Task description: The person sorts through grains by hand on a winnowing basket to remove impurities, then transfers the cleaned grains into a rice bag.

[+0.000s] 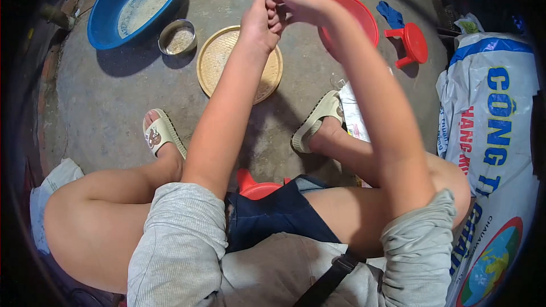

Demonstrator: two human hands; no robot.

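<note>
My left hand (259, 25) and my right hand (298, 7) meet in front of me, above a round woven tray (203, 67). Curled fingers press together where the two hands touch. Whether something small lies between them is hidden. Pale grains are spread on the tray, which rests on the floor below my hands. To its left stands a metal bowl (192, 44) with grain in it. Farther left, a large blue basin (102, 28) holds pale grains that look like rice. Behind my right forearm is a red basin (364, 20), partly covered.
A small red stool (415, 42) stands at the right, near a blue cloth (390, 15). Large printed white sacks (478, 96) line my right side. My feet in cream slippers (162, 131) flank the tray. Another red plastic piece (259, 189) shows between my legs.
</note>
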